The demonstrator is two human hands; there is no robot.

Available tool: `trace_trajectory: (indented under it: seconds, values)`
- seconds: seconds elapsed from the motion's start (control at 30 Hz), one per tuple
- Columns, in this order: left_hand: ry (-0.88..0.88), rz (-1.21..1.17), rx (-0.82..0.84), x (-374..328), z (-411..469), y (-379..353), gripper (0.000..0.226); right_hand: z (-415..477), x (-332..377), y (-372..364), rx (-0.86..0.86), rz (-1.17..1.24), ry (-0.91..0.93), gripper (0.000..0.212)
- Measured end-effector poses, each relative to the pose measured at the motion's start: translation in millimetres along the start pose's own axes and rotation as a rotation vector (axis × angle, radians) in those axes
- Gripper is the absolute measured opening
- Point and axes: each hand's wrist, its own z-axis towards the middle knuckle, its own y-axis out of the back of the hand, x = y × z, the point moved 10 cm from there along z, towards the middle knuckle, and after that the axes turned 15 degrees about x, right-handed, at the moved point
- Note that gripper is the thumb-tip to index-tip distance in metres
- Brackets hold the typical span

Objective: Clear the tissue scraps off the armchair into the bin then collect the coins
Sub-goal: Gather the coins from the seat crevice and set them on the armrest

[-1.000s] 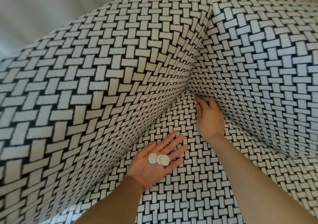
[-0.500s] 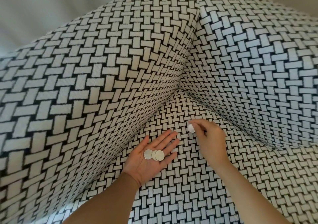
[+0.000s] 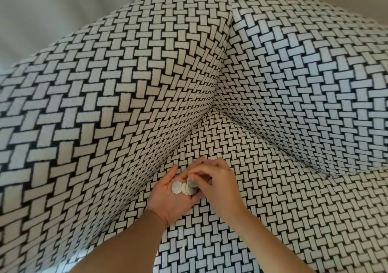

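Silver round metal coins (image 3: 183, 188), four total: three sit in the flat, palm-up left hand (image 3: 168, 201), and the right hand (image 3: 218, 186) pinches the fourth coin (image 3: 191, 182) at their 1 o'clock. Both hands are at 6 o'clock over the black-and-white woven fabric armchair (image 3: 126, 83) seat.

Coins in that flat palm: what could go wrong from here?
1. The left hand lies open, so the coins on it could slide off if it tilts.
2. The right hand pinches one coin over the pile; dropped carelessly, it might bounce onto the armchair.
3. A loose coin could slip into the seat crease nearby and hide in the pattern.
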Motion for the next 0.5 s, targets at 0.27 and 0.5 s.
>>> trace_trajectory:
  seconds: [0.27, 0.5]
  values:
    - [0.000, -0.046, -0.031, 2.5, -2.3, 4.0, 0.059, -1.3, 3.2, 1.7, -0.049, -0.048, 0.080, 0.023]
    - [0.025, -0.047, -0.074, 2.7, -4.2, 3.7, 0.057, -0.5, -41.4, 77.4, -0.336, 0.229, -0.061, 0.026]
